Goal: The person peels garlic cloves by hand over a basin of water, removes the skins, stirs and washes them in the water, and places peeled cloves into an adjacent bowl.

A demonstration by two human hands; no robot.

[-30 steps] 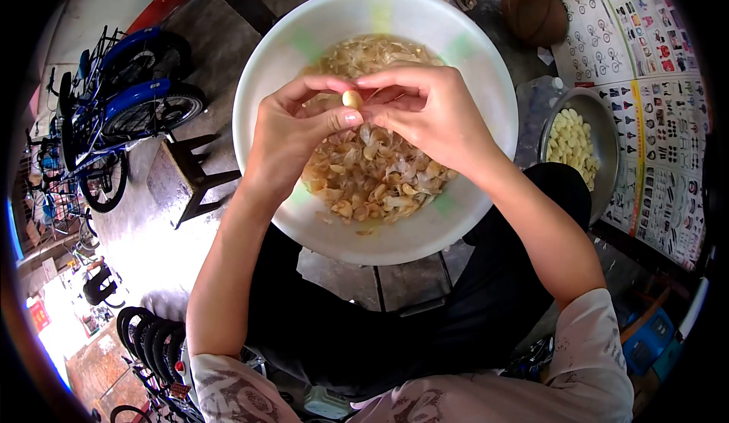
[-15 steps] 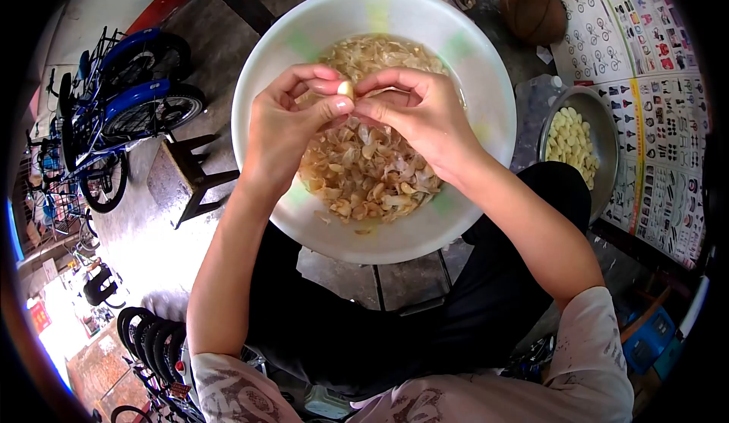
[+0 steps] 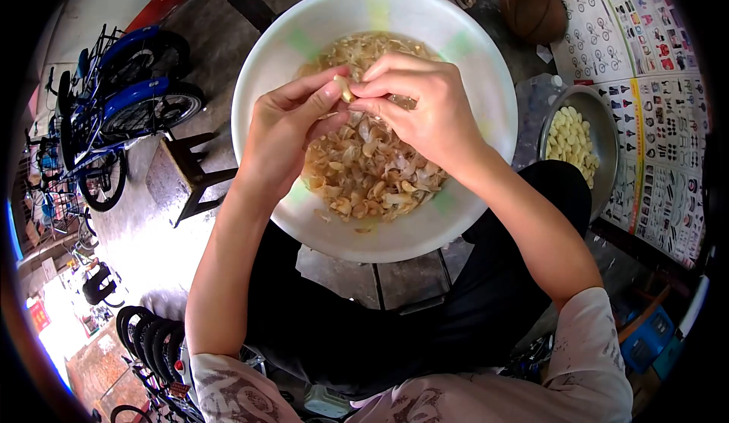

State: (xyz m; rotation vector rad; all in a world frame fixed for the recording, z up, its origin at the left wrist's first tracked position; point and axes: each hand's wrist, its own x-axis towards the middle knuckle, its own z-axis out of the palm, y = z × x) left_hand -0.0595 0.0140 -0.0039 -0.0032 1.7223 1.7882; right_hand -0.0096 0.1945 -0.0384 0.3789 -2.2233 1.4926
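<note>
A pale garlic clove [image 3: 344, 89] is pinched between the fingertips of both hands, above a wide white basin. My left hand [image 3: 292, 115] grips it between thumb and forefinger. From the other side, my right hand [image 3: 421, 100] closes thumb and fingers at the clove's right end. Beneath them the white basin [image 3: 486, 58] holds water with garlic cloves and loose skins [image 3: 372, 187], partly hidden by my hands. At my right knee stands a metal bowl [image 3: 605, 142] with many peeled garlic cloves [image 3: 571, 140] in it.
Blue bicycles [image 3: 144, 108] and a small wooden stool [image 3: 194, 172] stand on the left. A basketball [image 3: 534, 11] lies at the back right, near a printed sheet of bicycle parts [image 3: 653, 119]. Dark chair slats rise behind the basin.
The clove has turned between my fingertips and now lies tilted. My right hand has rolled over, showing more of its back, and the left fingers have shifted slightly.
</note>
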